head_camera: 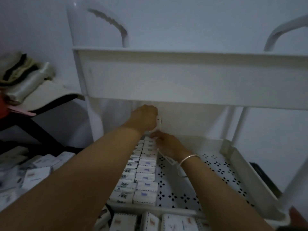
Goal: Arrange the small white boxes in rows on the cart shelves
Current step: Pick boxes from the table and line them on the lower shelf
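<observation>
**Both hands at the far end of the shelf**

The left hand (145,117) is curled round a small white box (159,121), held upright just above the right hand (165,142). The right hand's fingertips (154,135) touch the farthest box of two rows (145,172), which run from that hand back toward the person, under the left forearm. Whether those fingers pinch that box or only rest on it cannot be told. A bangle (188,160) circles the right wrist. To the right of the right hand lies the bare perforated shelf (216,164). Loose boxes (38,172) lie well left of the left arm.
</observation>
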`<state>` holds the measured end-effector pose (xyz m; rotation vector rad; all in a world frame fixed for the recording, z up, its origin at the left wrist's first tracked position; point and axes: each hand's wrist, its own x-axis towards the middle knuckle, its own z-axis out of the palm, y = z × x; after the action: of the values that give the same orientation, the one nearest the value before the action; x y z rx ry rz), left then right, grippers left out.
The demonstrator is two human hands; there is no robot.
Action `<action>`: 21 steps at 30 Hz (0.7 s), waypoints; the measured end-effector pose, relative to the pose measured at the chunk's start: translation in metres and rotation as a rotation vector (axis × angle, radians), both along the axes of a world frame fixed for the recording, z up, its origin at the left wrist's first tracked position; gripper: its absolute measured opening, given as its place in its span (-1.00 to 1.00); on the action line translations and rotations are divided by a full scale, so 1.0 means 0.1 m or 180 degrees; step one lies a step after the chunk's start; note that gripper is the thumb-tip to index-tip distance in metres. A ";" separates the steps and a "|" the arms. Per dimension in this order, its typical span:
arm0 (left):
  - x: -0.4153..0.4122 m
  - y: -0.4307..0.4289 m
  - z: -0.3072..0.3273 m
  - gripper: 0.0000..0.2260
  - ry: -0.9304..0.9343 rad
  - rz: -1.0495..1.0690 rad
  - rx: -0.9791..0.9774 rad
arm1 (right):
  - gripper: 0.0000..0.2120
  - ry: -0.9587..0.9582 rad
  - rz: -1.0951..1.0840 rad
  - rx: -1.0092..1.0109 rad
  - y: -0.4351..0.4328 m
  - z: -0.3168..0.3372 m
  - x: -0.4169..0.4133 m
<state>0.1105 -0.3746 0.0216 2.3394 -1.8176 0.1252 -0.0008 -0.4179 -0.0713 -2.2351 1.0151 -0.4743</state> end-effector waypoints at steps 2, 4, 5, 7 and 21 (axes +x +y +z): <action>0.02 -0.02 -0.01 -0.68 -0.0038 0.0043 0.0118 | -0.61 -0.0003 0.0079 -0.0010 0.00 -0.01 -0.01; 0.04 -0.04 -0.02 -0.69 -0.0010 0.0073 0.0212 | -0.60 0.0009 0.0152 -0.0068 0.00 -0.02 -0.03; 0.05 -0.05 -0.02 -0.69 0.0006 0.0086 0.0264 | -0.60 0.0026 0.0178 -0.0105 0.00 -0.03 -0.04; 0.06 -0.07 -0.03 -0.69 0.0020 0.0107 0.0373 | -0.59 0.0085 0.0212 -0.0172 -0.01 -0.04 -0.05; 0.07 -0.18 -0.10 -0.70 -0.0204 0.0071 0.0843 | -0.57 0.0133 0.0331 -0.0339 0.03 -0.02 -0.11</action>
<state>0.1171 -0.3926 0.0112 2.5595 -1.9445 -0.0414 -0.0117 -0.4148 -0.0734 -2.3882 0.9080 -0.4469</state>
